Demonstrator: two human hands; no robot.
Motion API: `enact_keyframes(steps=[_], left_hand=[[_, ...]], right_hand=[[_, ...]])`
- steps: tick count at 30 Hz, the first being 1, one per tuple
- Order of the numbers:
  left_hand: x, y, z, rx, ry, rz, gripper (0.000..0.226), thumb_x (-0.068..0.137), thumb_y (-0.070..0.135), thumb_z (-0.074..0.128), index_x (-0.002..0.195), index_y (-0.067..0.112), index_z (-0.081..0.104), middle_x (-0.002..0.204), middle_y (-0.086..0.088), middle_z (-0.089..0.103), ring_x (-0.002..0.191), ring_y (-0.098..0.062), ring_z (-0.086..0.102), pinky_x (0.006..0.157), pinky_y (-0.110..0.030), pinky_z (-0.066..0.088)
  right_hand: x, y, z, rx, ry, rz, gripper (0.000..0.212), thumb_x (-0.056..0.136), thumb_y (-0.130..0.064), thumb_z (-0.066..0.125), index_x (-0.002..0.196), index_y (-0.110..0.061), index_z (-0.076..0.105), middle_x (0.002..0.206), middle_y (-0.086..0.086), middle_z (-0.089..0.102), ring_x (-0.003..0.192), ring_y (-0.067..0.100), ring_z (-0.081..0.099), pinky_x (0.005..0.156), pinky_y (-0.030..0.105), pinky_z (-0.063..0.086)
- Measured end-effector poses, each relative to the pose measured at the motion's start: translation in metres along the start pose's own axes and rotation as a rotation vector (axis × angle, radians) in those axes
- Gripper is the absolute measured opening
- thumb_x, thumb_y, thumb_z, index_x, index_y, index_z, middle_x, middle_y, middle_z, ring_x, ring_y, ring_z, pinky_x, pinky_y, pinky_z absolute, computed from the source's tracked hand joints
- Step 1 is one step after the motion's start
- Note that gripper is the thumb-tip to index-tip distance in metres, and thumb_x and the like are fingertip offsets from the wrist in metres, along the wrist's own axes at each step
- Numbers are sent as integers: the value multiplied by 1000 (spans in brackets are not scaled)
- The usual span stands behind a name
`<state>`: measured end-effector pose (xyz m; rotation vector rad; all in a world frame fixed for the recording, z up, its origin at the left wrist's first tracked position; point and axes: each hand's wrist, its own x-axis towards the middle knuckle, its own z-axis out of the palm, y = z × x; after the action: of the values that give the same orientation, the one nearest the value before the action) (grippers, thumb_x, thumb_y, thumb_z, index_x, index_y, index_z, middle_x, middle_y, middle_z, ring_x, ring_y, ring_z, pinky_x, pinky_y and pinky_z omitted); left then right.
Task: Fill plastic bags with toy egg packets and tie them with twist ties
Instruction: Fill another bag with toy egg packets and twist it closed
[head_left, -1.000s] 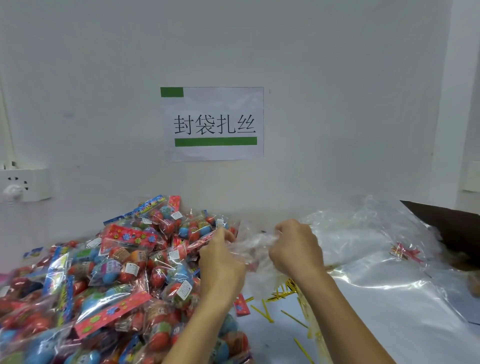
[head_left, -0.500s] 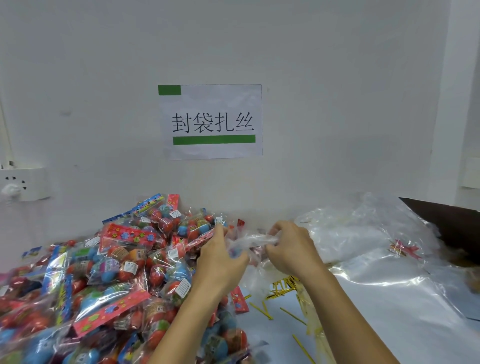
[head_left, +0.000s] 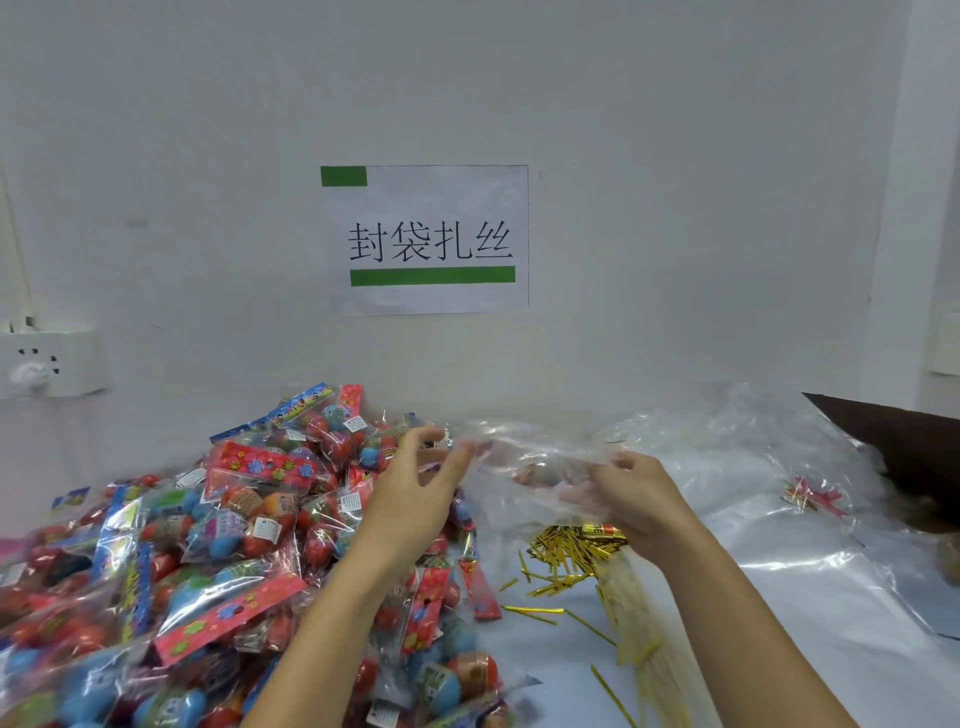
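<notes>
Clear plastic bag (head_left: 524, 467) held mid-frame above the table (head_left: 779, 649), stretched between both hands. Left hand (head_left: 415, 499): fingers spread, thumb and fingertips pinching the bag's left edge. Right hand (head_left: 639, 499): fingers curled into the film, partly veiled by it. Toy egg packets (head_left: 208, 545) heaped lower left. Gold twist ties (head_left: 566, 551) scattered below the right hand. Paper sign (head_left: 431, 239) on the wall, upper centre.
</notes>
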<state>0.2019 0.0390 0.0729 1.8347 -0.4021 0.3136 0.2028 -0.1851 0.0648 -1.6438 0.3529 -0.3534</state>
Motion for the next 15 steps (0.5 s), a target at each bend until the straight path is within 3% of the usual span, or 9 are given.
enact_keyframes(steps=[2, 4, 7, 9, 12, 13, 15], left_hand=[[1, -3, 1, 86, 5, 5, 44, 87, 54, 64, 124, 33, 52, 124, 10, 62, 109, -8, 62, 96, -39, 52], [3, -8, 2, 194, -47, 19, 30, 94, 40, 64, 122, 32, 55, 123, 11, 61, 107, -5, 60, 90, -28, 52], [3, -12, 6, 257, -84, 113, 30, 96, 32, 63, 125, 30, 57, 119, 19, 58, 106, 8, 53, 76, -2, 41], [1, -8, 11, 298, -50, 226, 31, 97, 26, 62, 127, 28, 58, 118, 22, 58, 108, 7, 52, 78, 5, 34], [-2, 0, 19, 332, -24, 354, 33, 97, 21, 59, 131, 24, 58, 124, 15, 58, 116, -1, 51, 91, -1, 34], [-3, 2, 21, 333, -33, 390, 35, 98, 23, 57, 133, 25, 58, 130, 14, 57, 122, -2, 49, 100, -8, 36], [-6, 5, 27, 351, -77, 483, 39, 101, 35, 51, 139, 32, 54, 145, 14, 48, 137, 1, 37, 114, -22, 31]], right_hand=[[6, 9, -6, -127, 61, 4, 23, 90, -12, 68, 109, -1, 59, 114, 24, 67, 96, 33, 66, 78, 40, 53], [7, 16, -12, -315, 67, 13, 27, 90, -22, 70, 108, -8, 55, 110, 15, 66, 94, 29, 64, 78, 38, 55], [5, 14, -19, -420, 53, 8, 44, 87, -27, 72, 124, -15, 53, 94, -3, 57, 86, 19, 56, 70, 29, 45], [2, 10, -18, -511, 89, -35, 60, 90, -30, 66, 144, -19, 41, 105, -3, 57, 105, 24, 56, 87, 34, 46], [-3, 2, -7, -782, 251, -240, 61, 94, -27, 53, 151, -30, 30, 147, 5, 40, 134, 30, 41, 107, 49, 33], [-7, 0, -1, -823, 295, -342, 61, 93, -23, 51, 150, -32, 32, 149, 2, 37, 137, 28, 37, 107, 50, 30], [-15, -5, 15, -928, 231, -567, 59, 91, -22, 51, 146, -37, 37, 146, -6, 40, 137, 20, 35, 106, 47, 31]])
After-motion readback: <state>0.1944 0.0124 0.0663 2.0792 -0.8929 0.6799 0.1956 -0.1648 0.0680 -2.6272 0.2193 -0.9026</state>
